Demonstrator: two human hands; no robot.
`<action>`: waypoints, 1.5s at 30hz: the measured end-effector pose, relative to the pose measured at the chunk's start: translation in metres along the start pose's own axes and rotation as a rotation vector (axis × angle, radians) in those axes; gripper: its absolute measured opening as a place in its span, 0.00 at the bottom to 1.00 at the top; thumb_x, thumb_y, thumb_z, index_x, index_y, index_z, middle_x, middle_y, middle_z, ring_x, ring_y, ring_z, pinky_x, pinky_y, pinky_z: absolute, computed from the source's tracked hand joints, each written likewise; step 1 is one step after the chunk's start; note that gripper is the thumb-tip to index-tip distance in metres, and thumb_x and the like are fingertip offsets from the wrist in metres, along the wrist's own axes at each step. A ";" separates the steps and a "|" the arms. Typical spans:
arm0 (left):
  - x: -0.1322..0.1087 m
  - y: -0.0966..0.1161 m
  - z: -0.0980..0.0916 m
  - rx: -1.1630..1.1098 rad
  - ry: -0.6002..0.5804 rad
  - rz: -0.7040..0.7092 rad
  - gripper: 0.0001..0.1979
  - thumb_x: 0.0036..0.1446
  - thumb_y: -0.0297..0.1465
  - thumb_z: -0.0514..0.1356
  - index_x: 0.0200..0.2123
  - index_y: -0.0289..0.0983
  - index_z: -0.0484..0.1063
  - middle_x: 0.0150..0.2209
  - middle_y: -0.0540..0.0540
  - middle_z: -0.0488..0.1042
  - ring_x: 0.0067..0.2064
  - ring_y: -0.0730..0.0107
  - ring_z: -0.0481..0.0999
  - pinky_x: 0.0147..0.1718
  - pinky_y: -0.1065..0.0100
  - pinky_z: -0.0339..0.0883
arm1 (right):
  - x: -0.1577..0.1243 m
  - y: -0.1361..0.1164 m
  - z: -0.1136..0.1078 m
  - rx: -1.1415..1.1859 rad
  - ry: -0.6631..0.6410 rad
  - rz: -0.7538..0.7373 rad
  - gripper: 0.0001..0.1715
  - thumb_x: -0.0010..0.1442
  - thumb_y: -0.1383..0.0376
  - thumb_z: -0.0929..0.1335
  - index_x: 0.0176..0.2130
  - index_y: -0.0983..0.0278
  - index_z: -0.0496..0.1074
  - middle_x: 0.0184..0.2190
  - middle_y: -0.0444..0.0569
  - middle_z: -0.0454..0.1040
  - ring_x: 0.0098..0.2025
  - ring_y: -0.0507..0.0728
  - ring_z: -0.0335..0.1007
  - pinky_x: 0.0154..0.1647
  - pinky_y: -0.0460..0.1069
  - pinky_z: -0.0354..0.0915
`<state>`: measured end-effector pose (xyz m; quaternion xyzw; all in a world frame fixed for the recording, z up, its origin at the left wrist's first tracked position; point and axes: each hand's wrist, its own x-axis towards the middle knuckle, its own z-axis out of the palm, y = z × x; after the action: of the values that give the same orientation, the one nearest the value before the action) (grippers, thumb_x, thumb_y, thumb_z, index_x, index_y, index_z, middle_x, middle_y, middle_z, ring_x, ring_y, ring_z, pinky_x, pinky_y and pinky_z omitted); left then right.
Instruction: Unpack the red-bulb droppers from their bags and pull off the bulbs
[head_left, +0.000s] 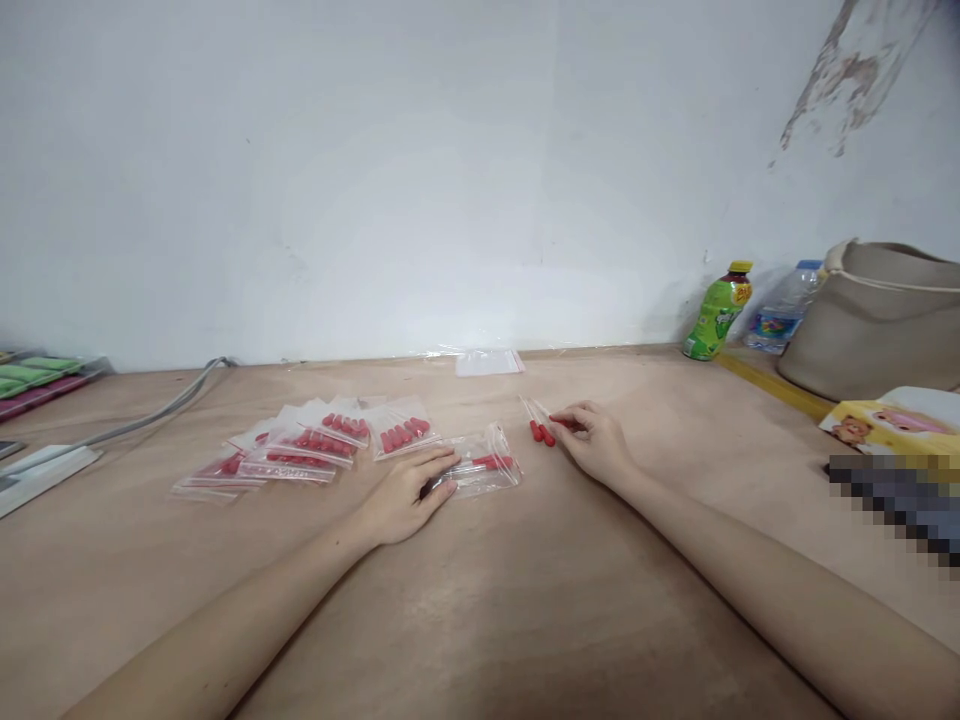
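My left hand [411,494] lies on the wooden table [525,600], its fingers holding the edge of a clear zip bag [484,466] that has a red-capped dropper inside. My right hand [598,438] rests a little to the right, its fingertips pinched on a red-capped dropper. Two more loose droppers [537,422] lie just left of those fingertips. Left of the held bag, several filled bags with red caps [315,442] lie spread in an overlapping row.
A stack of empty clear bags [489,361] lies by the wall. A green bottle [718,312], a water bottle [784,306] and a beige bag [877,318] stand at the right. A grey cable [150,410] and coloured trays [37,375] are at the left.
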<state>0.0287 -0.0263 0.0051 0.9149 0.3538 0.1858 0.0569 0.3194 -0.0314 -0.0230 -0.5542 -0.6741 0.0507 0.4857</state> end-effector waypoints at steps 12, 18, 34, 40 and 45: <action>0.000 -0.002 0.000 0.013 -0.018 -0.007 0.20 0.58 0.39 0.49 0.52 0.39 0.64 0.54 0.45 0.65 0.55 0.64 0.63 0.55 0.60 0.56 | 0.002 0.011 0.001 -0.003 -0.063 0.147 0.12 0.52 0.61 0.64 0.34 0.65 0.72 0.29 0.49 0.74 0.30 0.54 0.69 0.30 0.48 0.65; -0.001 -0.002 -0.001 -0.008 -0.014 0.029 0.20 0.58 0.38 0.50 0.53 0.41 0.63 0.53 0.46 0.65 0.55 0.64 0.63 0.54 0.60 0.57 | -0.002 -0.004 -0.003 -0.019 -0.026 0.035 0.11 0.52 0.61 0.65 0.33 0.64 0.71 0.27 0.47 0.71 0.31 0.53 0.66 0.33 0.49 0.62; -0.004 0.010 -0.017 0.043 -0.176 0.201 0.24 0.59 0.38 0.48 0.59 0.42 0.50 0.56 0.46 0.62 0.56 0.61 0.60 0.54 0.57 0.54 | -0.029 -0.067 0.011 -0.016 -0.458 -0.221 0.04 0.50 0.67 0.68 0.29 0.64 0.66 0.29 0.45 0.67 0.33 0.52 0.62 0.34 0.47 0.58; -0.005 0.009 -0.017 0.088 -0.192 0.209 0.24 0.61 0.38 0.45 0.59 0.42 0.48 0.57 0.46 0.60 0.57 0.62 0.59 0.55 0.57 0.52 | -0.033 -0.063 0.013 0.191 -0.453 -0.113 0.06 0.49 0.72 0.66 0.29 0.64 0.63 0.26 0.41 0.65 0.27 0.48 0.60 0.27 0.44 0.57; -0.007 0.012 -0.019 0.136 -0.213 0.177 0.24 0.62 0.38 0.43 0.60 0.42 0.46 0.58 0.45 0.58 0.58 0.61 0.57 0.55 0.57 0.53 | -0.027 -0.056 0.009 0.387 -0.507 0.124 0.05 0.53 0.65 0.65 0.31 0.64 0.64 0.19 0.38 0.62 0.20 0.46 0.57 0.19 0.42 0.54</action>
<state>0.0241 -0.0398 0.0238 0.9588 0.2753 0.0676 0.0156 0.2711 -0.0700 -0.0098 -0.4611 -0.7164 0.3438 0.3949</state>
